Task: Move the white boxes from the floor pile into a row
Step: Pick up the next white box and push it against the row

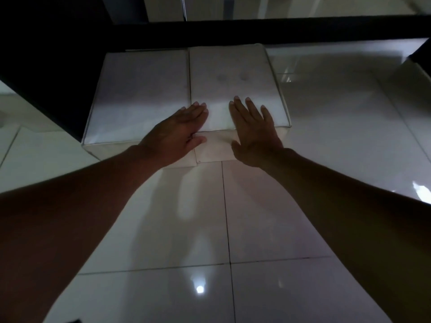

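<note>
**Seating the second box in the row**

Two white rectangular cardboard boxes stand side by side on the glossy white tiled floor (224, 217), their sides touching. The left hand (177, 134) and right hand (254, 131) lie flat, fingers straight, on the near top edge of the right-hand box (233, 85); neither grips it. An even push from both palms should keep its front face flush with the left-hand box (140, 94). A black horizontal bar (256, 31) bounds the far side; open floor lies to the right.
</note>
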Action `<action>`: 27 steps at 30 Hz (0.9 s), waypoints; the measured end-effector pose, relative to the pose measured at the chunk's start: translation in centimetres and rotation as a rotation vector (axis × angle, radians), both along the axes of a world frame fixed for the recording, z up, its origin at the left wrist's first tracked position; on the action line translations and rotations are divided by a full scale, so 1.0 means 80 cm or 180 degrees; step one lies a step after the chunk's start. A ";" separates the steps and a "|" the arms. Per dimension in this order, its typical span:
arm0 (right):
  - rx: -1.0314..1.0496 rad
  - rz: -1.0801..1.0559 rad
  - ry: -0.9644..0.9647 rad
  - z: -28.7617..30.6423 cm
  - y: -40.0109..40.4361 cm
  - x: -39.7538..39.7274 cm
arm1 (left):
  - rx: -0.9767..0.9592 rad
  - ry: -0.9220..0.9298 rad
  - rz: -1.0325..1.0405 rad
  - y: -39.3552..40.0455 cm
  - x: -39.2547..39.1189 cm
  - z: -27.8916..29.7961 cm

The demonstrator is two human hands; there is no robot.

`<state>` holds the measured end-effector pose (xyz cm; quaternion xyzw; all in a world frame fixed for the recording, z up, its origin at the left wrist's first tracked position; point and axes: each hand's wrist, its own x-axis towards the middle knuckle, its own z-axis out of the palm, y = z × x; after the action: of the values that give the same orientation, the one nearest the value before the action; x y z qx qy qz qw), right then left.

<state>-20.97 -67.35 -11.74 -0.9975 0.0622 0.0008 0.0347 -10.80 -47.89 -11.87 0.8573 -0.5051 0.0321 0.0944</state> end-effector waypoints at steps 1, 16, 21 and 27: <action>0.0003 -0.0014 0.0000 -0.001 0.000 0.001 | -0.0015 0.0008 0.0000 -0.001 0.001 0.000; 0.0098 -0.0014 -0.0107 -0.002 0.005 -0.006 | 0.0054 0.0105 -0.0018 0.002 0.006 0.020; 0.0094 -0.0019 -0.0110 -0.002 0.007 -0.007 | -0.0071 0.0229 0.0057 0.005 0.002 0.023; 0.0136 -0.0013 -0.0014 0.002 0.008 -0.013 | 0.0206 0.0310 0.0155 0.004 -0.010 0.029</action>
<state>-21.99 -66.71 -11.58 -0.9964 0.0641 -0.0001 0.0561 -11.61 -47.55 -9.54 0.8724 -0.4797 -0.0237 0.0902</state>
